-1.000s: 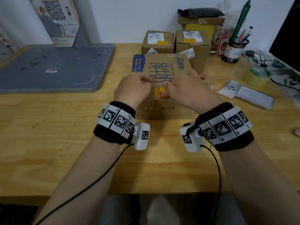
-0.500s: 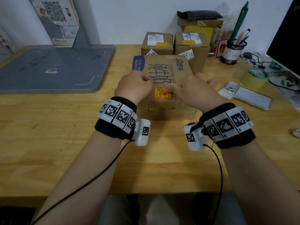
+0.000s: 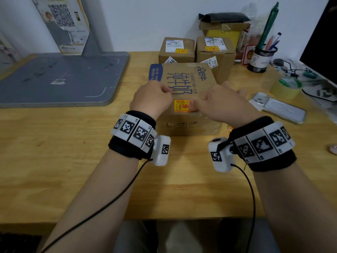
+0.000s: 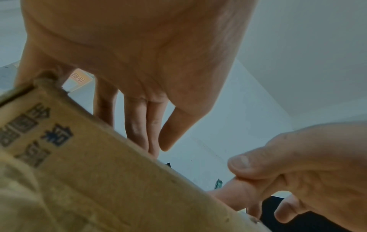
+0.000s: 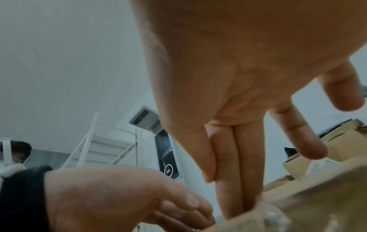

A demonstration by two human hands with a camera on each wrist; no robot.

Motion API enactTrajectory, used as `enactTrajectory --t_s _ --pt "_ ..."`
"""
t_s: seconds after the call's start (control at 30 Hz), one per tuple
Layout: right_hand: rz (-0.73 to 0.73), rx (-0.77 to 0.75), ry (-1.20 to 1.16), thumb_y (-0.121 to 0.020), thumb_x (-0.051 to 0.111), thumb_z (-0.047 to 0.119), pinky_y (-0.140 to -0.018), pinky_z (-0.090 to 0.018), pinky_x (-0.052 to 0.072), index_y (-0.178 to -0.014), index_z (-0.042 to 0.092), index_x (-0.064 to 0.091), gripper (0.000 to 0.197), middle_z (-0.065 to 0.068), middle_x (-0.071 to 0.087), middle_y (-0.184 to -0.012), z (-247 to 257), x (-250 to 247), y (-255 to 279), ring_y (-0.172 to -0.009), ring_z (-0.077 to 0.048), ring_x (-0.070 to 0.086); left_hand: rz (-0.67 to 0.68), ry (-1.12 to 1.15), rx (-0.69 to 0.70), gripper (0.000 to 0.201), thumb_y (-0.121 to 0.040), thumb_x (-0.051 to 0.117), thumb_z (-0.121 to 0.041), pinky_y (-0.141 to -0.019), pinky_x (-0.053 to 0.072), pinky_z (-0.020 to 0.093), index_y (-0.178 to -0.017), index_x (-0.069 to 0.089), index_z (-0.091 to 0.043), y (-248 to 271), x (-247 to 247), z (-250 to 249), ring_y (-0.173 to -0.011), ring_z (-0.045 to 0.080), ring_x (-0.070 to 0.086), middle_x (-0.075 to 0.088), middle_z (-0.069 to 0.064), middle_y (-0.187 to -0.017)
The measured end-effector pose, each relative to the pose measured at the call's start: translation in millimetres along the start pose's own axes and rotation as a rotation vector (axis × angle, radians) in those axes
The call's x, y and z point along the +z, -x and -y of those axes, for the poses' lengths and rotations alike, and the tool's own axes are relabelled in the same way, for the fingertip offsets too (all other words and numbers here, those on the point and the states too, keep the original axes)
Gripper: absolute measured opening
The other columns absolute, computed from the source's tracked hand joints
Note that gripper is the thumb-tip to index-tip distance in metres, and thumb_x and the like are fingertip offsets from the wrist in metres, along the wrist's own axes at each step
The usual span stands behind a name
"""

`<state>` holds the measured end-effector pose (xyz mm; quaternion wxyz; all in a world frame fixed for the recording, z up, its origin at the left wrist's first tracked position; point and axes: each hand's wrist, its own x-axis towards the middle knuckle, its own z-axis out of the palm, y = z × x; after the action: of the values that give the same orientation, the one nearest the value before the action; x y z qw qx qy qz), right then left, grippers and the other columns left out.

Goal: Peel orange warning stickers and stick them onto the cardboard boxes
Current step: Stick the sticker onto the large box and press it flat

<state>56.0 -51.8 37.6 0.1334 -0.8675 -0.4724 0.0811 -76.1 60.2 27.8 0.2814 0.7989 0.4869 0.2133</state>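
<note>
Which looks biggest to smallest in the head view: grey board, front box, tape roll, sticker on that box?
1. grey board
2. front box
3. tape roll
4. sticker, though it is partly under the right hand, so its full size is unsure.

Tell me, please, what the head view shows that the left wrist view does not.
Only the head view shows the orange sticker on the large box, plus the left small box and right small box behind it. Only the left wrist view shows the palm of the left hand and its finger undersides at the box edge. Both show the large box, the left hand and the right hand.
</note>
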Motion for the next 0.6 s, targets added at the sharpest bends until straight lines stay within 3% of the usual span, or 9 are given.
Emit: enactTrajectory --t_s 0.2,0.37,0.43,0.53,0.6 --pt "-0.029 -0.003 0.009 -0.101 0.045 0.053 -0.085 -0.043 0.015 -0.083 0.02 0.074 0.047 -0.005 0.063 -0.103 1.6 5.7 2.1 -0.128 -0.024 0.032 -0.009 -0.015 -0.001 0.025 -0.093 0.055 -0.031 -0.098 0.052 0.044 -0.11 0.072 -0.035 2.0 0.7 -0.7 -0.114 0.022 0.061 0.068 -0.007 -0.123" --pt "-0.019 -0.003 0.07 -0.098 0.05 0.051 -0.094 -0.046 0.022 -0.071 0.019 0.066 0.045 0.002 0.05 -0.083 1.5 -2.4 3.3 -0.126 -0.024 0.035 -0.008 -0.024 -0.005 0.026 -0.093 0.055 -0.032 -0.098 0.052 0.045 -0.111 0.072 -0.036 2.2 1.3 -1.3 -0.113 0.022 0.061 0.067 -0.006 -0.123" --pt "-0.007 0.014 0.064 -0.1 0.048 0.054 -0.096 -0.047 0.023 -0.073 0.023 0.068 0.046 0.002 0.051 -0.086 2.5 0.9 1.8 -0.127 -0.024 0.034 -0.012 -0.028 -0.007 0.025 -0.093 0.055 -0.032 -0.098 0.052 0.045 -0.111 0.072 -0.036 2.3 1.9 -1.2 -0.113 0.023 0.061 0.067 -0.006 -0.123" --pt "0.011 0.009 0.023 -0.1 0.045 0.056 -0.093 -0.046 0.023 -0.085 0.025 0.075 0.045 -0.004 0.063 -0.103 3.2 3.7 -1.2 -0.129 -0.024 0.032 -0.02 -0.028 0.001 0.025 -0.093 0.055 -0.031 -0.098 0.052 0.044 -0.111 0.072 -0.036 2.7 2.6 0.6 -0.114 0.022 0.061 0.067 -0.007 -0.124" --pt "-0.001 -0.003 0.039 -0.098 0.049 0.053 -0.098 -0.047 0.027 -0.088 0.023 0.074 0.041 -0.005 0.061 -0.106 2.4 0.1 -1.2 -0.13 -0.024 0.033 -0.023 -0.028 0.014 0.024 -0.092 0.055 -0.03 -0.098 0.052 0.043 -0.107 0.072 -0.037 2.5 3.6 2.1 -0.114 0.022 0.061 0.068 -0.007 -0.122"
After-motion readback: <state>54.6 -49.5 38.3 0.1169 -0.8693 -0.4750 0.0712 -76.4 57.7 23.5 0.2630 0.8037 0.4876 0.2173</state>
